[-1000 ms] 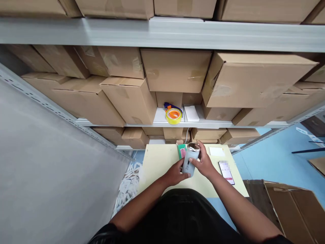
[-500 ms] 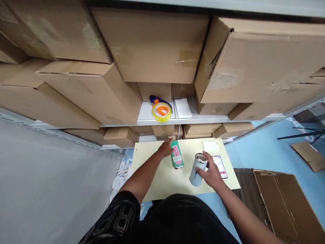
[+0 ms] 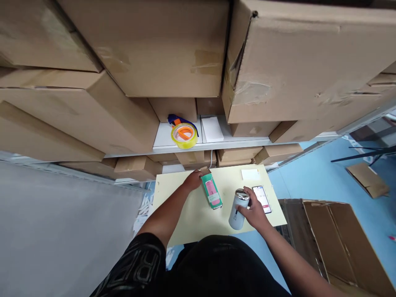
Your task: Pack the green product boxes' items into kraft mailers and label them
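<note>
My right hand (image 3: 254,210) is wrapped round a pale blue tumbler (image 3: 236,214) with a shiny silver top, held slightly tilted over the near right part of the cream table (image 3: 192,218). At the far end of a slim green box (image 3: 212,191) with a pink bottle picture, my left hand (image 3: 193,180) has its fingers closed on the box's end. A brown cardboard flap shows beside those fingertips, which are partly hidden. Just right of the tumbler lies a phone (image 3: 261,199) with a lit screen.
A white pad (image 3: 250,174) lies at the table's back right. On the shelf above sit a yellow tape roll in a dispenser (image 3: 185,136) and a white paper stack (image 3: 212,129). Cardboard boxes (image 3: 161,53) fill the shelves. An open carton (image 3: 328,235) stands on the right.
The view has shifted slightly to the right. The green box slants more, and my left hand has slid off its face to its far left corner. My right hand keeps hold of the tumbler.
</note>
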`<state>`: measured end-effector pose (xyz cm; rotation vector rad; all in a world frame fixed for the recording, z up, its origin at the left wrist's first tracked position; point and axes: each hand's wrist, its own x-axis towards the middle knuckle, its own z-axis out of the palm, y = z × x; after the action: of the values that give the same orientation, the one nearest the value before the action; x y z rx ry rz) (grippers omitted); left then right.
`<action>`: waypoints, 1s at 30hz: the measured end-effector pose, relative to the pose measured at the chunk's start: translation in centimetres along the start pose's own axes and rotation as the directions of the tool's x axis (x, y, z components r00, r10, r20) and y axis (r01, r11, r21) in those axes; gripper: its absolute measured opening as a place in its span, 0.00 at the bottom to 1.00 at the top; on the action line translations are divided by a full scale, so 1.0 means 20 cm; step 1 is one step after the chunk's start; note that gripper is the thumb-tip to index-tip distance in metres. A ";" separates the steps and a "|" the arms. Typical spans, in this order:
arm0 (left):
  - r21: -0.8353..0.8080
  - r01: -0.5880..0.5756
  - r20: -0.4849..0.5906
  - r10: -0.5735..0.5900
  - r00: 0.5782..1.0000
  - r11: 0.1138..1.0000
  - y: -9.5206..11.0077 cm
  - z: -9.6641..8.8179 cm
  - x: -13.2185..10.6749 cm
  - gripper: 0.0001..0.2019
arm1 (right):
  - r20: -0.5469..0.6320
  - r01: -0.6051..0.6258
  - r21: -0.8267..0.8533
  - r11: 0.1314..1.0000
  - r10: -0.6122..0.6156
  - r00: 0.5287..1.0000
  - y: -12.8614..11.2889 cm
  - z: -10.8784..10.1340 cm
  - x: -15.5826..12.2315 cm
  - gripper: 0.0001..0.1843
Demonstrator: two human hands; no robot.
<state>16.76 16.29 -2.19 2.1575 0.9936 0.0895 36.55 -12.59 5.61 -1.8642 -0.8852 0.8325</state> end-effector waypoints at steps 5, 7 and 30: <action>-0.139 -0.132 -0.281 0.089 0.955 0.981 0.09 0.03 -0.32 0.18 | -0.031 0.029 0.109 0.994 -0.026 0.999 -0.10 0.10 0.09 0.45; -0.181 -0.155 -0.345 0.085 0.935 0.971 0.11 0.05 -0.45 0.17 | -0.028 0.047 0.146 0.988 -0.043 0.999 -0.15 0.15 0.11 0.45; -0.473 -0.148 -0.373 -0.046 0.927 0.868 0.14 0.14 -0.70 0.27 | -0.108 0.320 0.120 0.940 -0.308 0.945 -0.49 0.33 0.06 0.46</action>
<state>9.85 3.94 0.91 1.7138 0.9865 0.7320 29.43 -5.34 11.78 -1.5751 -1.0124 0.5925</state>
